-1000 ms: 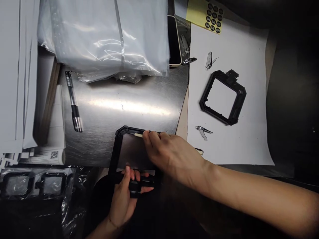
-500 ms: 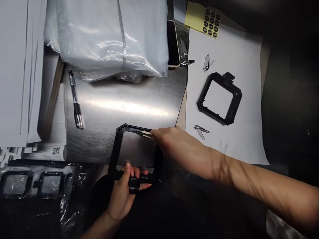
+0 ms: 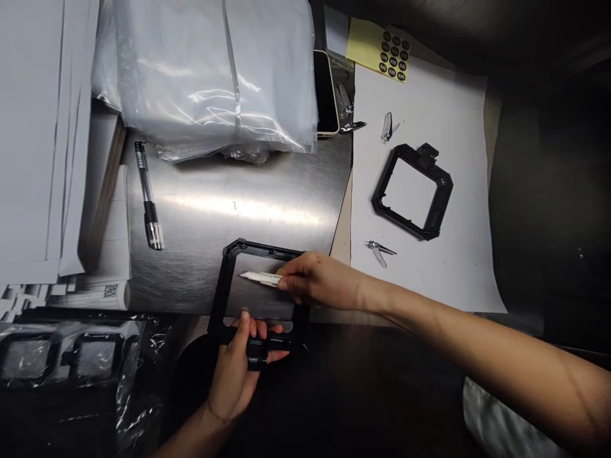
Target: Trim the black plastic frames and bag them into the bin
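At far left stood one pile of white sheets (image 3: 33, 140), and below it a paper roll (image 3: 95, 298) bearing a square code (image 3: 111, 291). Nearer me, a clear plastic bag (image 3: 131, 381) showed two dark frames (image 3: 118, 356) through it. One capped pen (image 3: 146, 197) lay on the steel top (image 3: 191, 191), just below a heap of clear sleeves (image 3: 181, 95); a broad stretch of metal ran rightward from it. The black frame (image 3: 220, 292) straddled the near edge, its upper part over the steel. The left hand (image 3: 233, 375) was closed round its lower side, thumb on top. Over the frame's opening, the right hand (image 3: 305, 280) pinched one white pointed tool (image 3: 262, 278), fingers nearly together, tip toward the left.

Beyond lay one phone (image 3: 325, 95), then four small folding metal pieces (image 3: 387, 126). A yellow label sheet (image 3: 360, 51) carried twelve round black stickers (image 3: 393, 62), apparently reading "8月". At right, one more black frame (image 3: 403, 221) rested on white paper (image 3: 453, 273), with open paper to its right and below.
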Demonstrator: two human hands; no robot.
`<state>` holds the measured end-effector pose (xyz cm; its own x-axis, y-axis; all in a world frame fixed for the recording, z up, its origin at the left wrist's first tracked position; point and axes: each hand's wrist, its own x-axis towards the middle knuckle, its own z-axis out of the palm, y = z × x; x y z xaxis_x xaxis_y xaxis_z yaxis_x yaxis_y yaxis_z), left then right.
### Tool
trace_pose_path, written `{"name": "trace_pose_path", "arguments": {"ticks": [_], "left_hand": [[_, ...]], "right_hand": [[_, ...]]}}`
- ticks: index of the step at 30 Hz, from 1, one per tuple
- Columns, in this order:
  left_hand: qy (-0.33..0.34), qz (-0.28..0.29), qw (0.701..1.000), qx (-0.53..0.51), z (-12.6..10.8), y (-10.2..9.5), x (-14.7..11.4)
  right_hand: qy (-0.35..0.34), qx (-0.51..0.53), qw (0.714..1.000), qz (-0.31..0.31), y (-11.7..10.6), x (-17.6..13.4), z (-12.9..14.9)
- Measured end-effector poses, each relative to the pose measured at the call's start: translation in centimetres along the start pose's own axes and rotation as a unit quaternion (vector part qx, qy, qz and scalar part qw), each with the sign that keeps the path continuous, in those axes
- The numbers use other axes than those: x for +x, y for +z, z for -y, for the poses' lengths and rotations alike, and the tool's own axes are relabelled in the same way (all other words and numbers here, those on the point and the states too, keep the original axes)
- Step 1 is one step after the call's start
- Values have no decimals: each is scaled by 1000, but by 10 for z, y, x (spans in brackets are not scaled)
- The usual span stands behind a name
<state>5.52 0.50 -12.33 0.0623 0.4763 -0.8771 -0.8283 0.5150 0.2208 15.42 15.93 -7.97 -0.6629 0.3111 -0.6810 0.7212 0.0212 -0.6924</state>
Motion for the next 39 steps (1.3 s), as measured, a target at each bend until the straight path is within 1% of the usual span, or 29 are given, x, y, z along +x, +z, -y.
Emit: {"name": "trace_pose_path", "arguments": {"ticks": [1, 2, 3, 4, 5, 6, 7, 8, 9, 11, 12, 13, 15, 17, 19, 22, 28, 30, 31, 32, 33, 35, 36, 37, 38, 39], "left_hand": [[0, -1, 1000, 1, 0, 1, 0], [0, -4, 1000, 1, 0, 1, 0], [-2, -6, 1000, -1, 0, 1, 1], [-4, -7, 1000, -4, 0, 1, 1], [-6, -4, 1000, -6, 0, 1, 1], [-9, -1, 1000, -8, 0, 0, 0], [-10, 2, 1000, -8, 0, 0, 0], [-10, 7, 1000, -7, -1, -1, 0], [-11, 10, 1000, -6, -1, -1, -1], [-14, 9, 1000, -11, -1, -1, -1], [-17, 3, 1000, -15, -1, -1, -1], [-22, -4, 1000, -19, -1, 0, -1], [-26, -18, 999, -26, -2, 1, 0], [-22, -21, 999, -27, -2, 3, 1], [-15, -20, 999, -26, -3, 3, 1], [-13, -23, 999, -29, -3, 3, 1], [-14, -22, 999, -42, -3, 1, 1], [-15, -20, 999, -44, -2, 1, 2], [-14, -18, 999, -45, -2, 0, 2], [-14, -16, 999, -46, -1, 0, 2], [-13, -14, 999, -47, -1, 0, 2], [-9, -8, 999, -49, -1, 0, 2], [-8, -5, 999, -50, -1, -1, 2], [-8, -2, 999, -50, -2, -1, 1], [-10, 1, 999, -50, -2, -1, 1], [-11, 3, 999, -51, -3, -1, 0]], "right_hand": [[-27, -7, 1000, 4, 2, -1, 1], [-55, -22, 998, -12, 3, -2, 1], [-80, -46, 994, -55, 4, -2, 0], [-98, -80, 985, -121, 3, -2, -3], [-103, -122, 967, -196, 2, -1, -8], [-97, -171, 943, -268, 0, 1, -13], [-83, -224, 914, -327, -2, 3, -19], [-68, -274, 885, -370, -2, 5, -24], [-59, -316, 860, -397, -2, 8, -27], [-77, -375, 821, -424, 3, 14, -28], [-102, -394, 806, -429, 7, 17, -25], [-129, -409, 798, -424, 12, 19, -21], [-163, -436, 797, -385, 21, 23, -12], [-166, -465, 801, -340, 27, 28, -5], [-159, -485, 800, -317, 29, 32, 0], [-166, -504, 790, -309, 29, 35, 5], [-211, -548, 746, -313, 34, 42, 11], [-214, -549, 748, -306, 37, 47, 11], [-211, -536, 757, -308, 38, 48, 12], [-211, -504, 776, -316, 37, 48, 14], [-216, -449, 804, -324, 36, 46, 17], [-233, -272, 868, -343, 29, 32, 26], [-236, -169, 889, -354, 24, 21, 30], [-237, -77, 903, -350, 18, 7, 33], [-226, -14, 911, -345, 12, -9, 34], [-215, 7, 925, -314, 8, -25, 33]]}}
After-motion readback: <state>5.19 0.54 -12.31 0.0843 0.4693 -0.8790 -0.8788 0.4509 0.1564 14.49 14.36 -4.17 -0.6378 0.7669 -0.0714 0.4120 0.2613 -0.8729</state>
